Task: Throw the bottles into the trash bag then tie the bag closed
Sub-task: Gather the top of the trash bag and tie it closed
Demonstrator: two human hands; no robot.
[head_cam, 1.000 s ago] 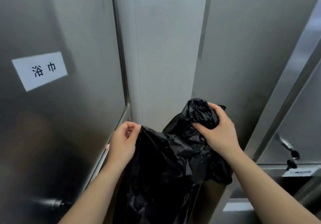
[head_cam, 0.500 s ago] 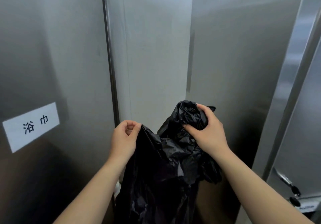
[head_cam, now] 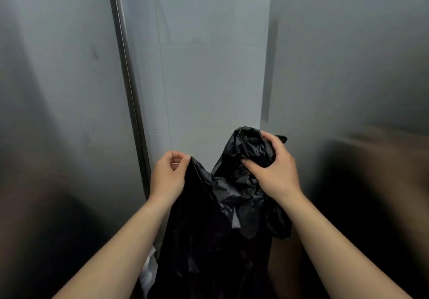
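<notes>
Brushed-steel panels [head_cam: 58, 113] all round, pale wall [head_cam: 209, 66] between. Left hand [head_cam: 168, 178] pinches the trash bag [head_cam: 209, 240] edge; right hand [head_cam: 276, 173] clenches a crumpled wad of its glossy black film. Grips unchanged; the white label with 浴巾 is now out of frame.

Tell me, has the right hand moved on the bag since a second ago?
No. The right hand still clutches the same bunched top of the black bag, just left of the steel panel edge. Only the camera tilted upward.
</notes>
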